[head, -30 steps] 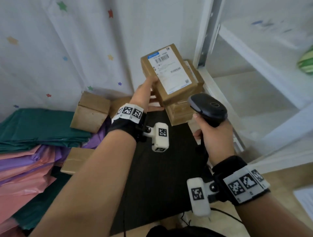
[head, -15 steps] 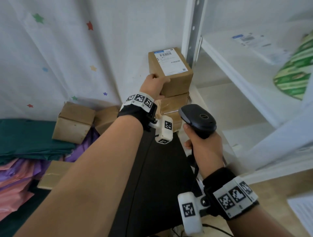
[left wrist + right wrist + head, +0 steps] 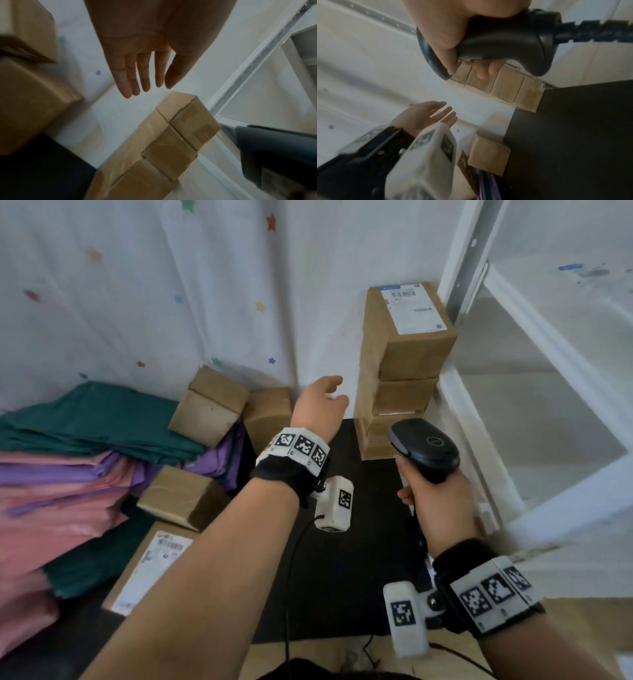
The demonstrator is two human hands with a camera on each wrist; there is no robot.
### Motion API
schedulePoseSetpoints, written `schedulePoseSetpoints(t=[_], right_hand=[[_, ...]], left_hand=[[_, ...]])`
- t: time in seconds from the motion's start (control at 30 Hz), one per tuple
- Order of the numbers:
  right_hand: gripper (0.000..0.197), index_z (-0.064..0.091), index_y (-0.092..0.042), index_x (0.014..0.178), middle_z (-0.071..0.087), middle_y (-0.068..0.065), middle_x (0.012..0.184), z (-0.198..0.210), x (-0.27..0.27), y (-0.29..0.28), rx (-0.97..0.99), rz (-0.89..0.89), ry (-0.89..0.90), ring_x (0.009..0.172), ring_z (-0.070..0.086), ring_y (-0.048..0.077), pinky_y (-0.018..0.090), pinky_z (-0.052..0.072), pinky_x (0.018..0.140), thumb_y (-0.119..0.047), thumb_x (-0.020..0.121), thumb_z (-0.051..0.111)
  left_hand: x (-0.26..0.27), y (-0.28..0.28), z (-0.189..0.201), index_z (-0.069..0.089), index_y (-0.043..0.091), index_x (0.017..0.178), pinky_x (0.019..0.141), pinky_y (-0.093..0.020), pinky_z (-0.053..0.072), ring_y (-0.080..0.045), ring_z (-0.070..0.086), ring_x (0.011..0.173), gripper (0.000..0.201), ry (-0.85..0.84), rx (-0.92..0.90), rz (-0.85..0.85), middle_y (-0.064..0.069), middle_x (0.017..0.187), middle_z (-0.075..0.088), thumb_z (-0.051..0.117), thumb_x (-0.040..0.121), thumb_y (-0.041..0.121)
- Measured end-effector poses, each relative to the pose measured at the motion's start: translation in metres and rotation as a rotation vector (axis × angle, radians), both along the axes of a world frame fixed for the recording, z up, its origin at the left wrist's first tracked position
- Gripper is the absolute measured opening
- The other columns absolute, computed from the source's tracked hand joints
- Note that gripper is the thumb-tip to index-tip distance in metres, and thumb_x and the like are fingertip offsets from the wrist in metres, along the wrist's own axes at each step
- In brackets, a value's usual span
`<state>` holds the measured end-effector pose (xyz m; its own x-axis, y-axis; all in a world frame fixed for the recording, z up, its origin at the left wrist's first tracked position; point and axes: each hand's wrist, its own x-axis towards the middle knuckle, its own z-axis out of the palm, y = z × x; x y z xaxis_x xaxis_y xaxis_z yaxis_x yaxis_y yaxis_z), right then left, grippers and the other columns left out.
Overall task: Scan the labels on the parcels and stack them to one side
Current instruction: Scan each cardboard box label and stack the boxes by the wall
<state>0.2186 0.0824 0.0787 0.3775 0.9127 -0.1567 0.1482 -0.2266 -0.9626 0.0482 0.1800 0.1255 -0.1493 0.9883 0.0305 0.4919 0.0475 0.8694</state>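
Note:
A stack of brown cardboard parcels [image 3: 400, 392] stands at the back right against the white shelf frame. Its top parcel [image 3: 411, 337] shows a white label [image 3: 412, 308] facing up. The same stack [image 3: 164, 146] [image 3: 503, 86] appears in both wrist views. My left hand [image 3: 320, 405] [image 3: 145, 75] [image 3: 426, 117] hovers empty left of the stack, fingers straight, apart from it. My right hand [image 3: 435, 501] [image 3: 453, 40] grips a black handheld scanner [image 3: 424, 448] [image 3: 503, 44] in front of the stack's base.
Loose brown parcels [image 3: 210, 405] [image 3: 269, 414] [image 3: 181, 496] lie at the left, one labelled parcel [image 3: 150, 566] nearest me. Green, purple and pink mailer bags [image 3: 61, 474] pile at far left. A black mat [image 3: 342, 559] covers the middle. White shelving [image 3: 534, 405] stands at right.
My left hand carried the labelled parcel onto the stack, let it go and drew back to the left, now empty. The right hand kept holding the scanner.

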Motion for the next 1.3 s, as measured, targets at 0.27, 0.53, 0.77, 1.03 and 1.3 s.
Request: schedulePoseSetpoints(t=[0.27,0.53,0.77,1.03,1.3], right_hand=[[0.027,0.066,-0.022,0.103,0.071,-0.001,0.075,-0.035,-0.076,-0.041,-0.024,0.165,-0.016,0.059,0.067,0.003,0.014,0.05,0.053,-0.036,0.082,0.077],[0.024,0.064,-0.03,0.1,0.071,-0.002,0.074,-0.057,-0.155,-0.102,-0.071,0.303,-0.001,0.062,0.069,0.005,0.016,0.052,0.053,-0.036,0.081,0.077],[0.021,0.059,-0.037,0.087,0.069,-0.006,0.064,-0.057,-0.176,-0.13,-0.05,0.303,0.021,0.059,0.069,0.01,0.027,0.058,0.059,-0.032,0.081,0.078],[0.022,0.057,-0.038,0.086,0.07,-0.006,0.072,-0.062,-0.178,-0.142,-0.047,0.228,0.017,0.059,0.07,0.009,0.027,0.057,0.058,-0.033,0.081,0.078],[0.022,0.06,-0.038,0.092,0.073,-0.013,0.075,-0.068,-0.164,-0.144,-0.084,0.191,0.018,0.063,0.071,0.005,0.017,0.052,0.051,-0.041,0.078,0.077]], left_hand=[[-0.099,-0.141,-0.074,0.064,0.024,0.115,0.086,-0.02,0.04,-0.011,0.056,0.105,0.031,0.308,0.102,0.213,0.004,0.115,0.061,0.056,0.088,0.01],[-0.208,-0.234,-0.122,0.042,0.01,0.139,0.109,-0.04,0.027,-0.035,0.033,0.133,0.063,0.572,-0.255,0.379,-0.018,0.144,0.039,0.063,0.082,0.026],[-0.24,-0.245,-0.149,0.013,0.012,0.149,0.118,-0.044,0.018,-0.034,0.018,0.143,0.102,0.69,-0.652,0.257,-0.016,0.156,0.014,0.067,0.075,0.057],[-0.223,-0.266,-0.155,0.019,0.015,0.144,0.111,-0.039,0.029,-0.029,0.036,0.128,0.109,0.661,-0.589,0.186,-0.01,0.138,0.031,0.078,0.061,0.054],[-0.206,-0.25,-0.128,0.01,0.024,0.15,0.107,-0.042,0.036,-0.029,0.033,0.132,0.121,0.492,-0.678,0.034,-0.009,0.144,0.032,0.075,0.055,0.061]])
